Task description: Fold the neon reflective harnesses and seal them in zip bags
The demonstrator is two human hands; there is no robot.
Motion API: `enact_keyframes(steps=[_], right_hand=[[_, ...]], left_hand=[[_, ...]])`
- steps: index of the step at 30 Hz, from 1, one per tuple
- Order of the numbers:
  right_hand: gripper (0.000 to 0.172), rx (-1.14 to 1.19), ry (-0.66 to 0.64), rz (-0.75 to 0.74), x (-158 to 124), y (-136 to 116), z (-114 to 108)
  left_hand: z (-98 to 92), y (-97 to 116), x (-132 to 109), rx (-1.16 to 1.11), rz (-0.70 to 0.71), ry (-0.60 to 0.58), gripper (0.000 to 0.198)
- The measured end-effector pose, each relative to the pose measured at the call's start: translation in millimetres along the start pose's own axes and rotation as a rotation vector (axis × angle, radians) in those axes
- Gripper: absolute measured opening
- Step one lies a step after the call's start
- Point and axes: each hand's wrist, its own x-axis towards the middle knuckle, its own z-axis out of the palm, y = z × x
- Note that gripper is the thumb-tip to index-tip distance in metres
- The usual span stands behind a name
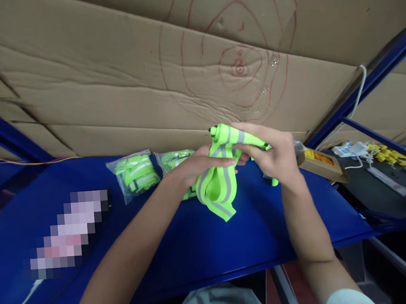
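A neon yellow-green reflective strap (221, 185) with grey stripes is held in the air above the blue table. My left hand (202, 163) is closed on it from the left, thumb across the band. From the right, my right hand (267, 145) grips the upper folded part, fingers wrapped around it. A looped end of the strap hangs below my hands. Behind my left forearm lie two clear bags of similar straps, a bag (138, 173) at left and another bag (175, 158) partly hidden. More neon material shows under my right hand, mostly covered.
The blue table (202, 244) spans the front, with a pixelated object (69, 231) and white cable at left. Cardboard (115, 84) with red drawn rings stands behind. At right are an open cardboard box (320, 162), a blue frame, a power strip (387, 180) and yellow pieces (391, 155).
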Motion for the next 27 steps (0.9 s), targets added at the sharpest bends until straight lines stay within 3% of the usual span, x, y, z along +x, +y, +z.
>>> enact_keyframes(steps=[3, 7, 11, 12, 16, 18, 21, 23, 27], right_hand=[[0.037, -0.143, -0.046, -0.145, 0, 7, 13], [0.044, -0.233, -0.080, -0.214, 5, 11, 20], [0.056, -0.038, -0.320, -0.186, 9, 8, 4], [0.061, 0.036, -0.323, -0.150, 9, 8, -1], [0.065, 0.189, -0.130, 0.078, 7, 14, -4], [0.064, 0.211, -0.153, 0.151, 6, 16, 1], [0.060, 0.235, -0.085, 0.200, 7, 13, 10], [0.056, 0.208, 0.018, 0.198, 7, 10, 13], [0.043, 0.068, 0.212, 0.053, 6, 15, 17]], left_hand=[[3.6, 3, -2, -0.175, 0.064, 0.142, 0.052], [7.0, 16, -9, -0.271, 0.175, 0.092, 0.067], [9.1, 27, -16, -0.134, 0.235, 0.201, 0.092], [9.1, 28, -17, -0.086, 0.236, 0.210, 0.099], [9.0, 25, -20, 0.117, 0.258, 0.148, 0.114], [9.2, 20, -18, 0.190, 0.281, 0.122, 0.120], [9.4, 12, -9, 0.147, 0.281, 0.171, 0.130], [10.2, 6, -2, 0.075, 0.220, 0.237, 0.116], [15.8, -3, 8, -0.103, 0.048, 0.232, 0.055]])
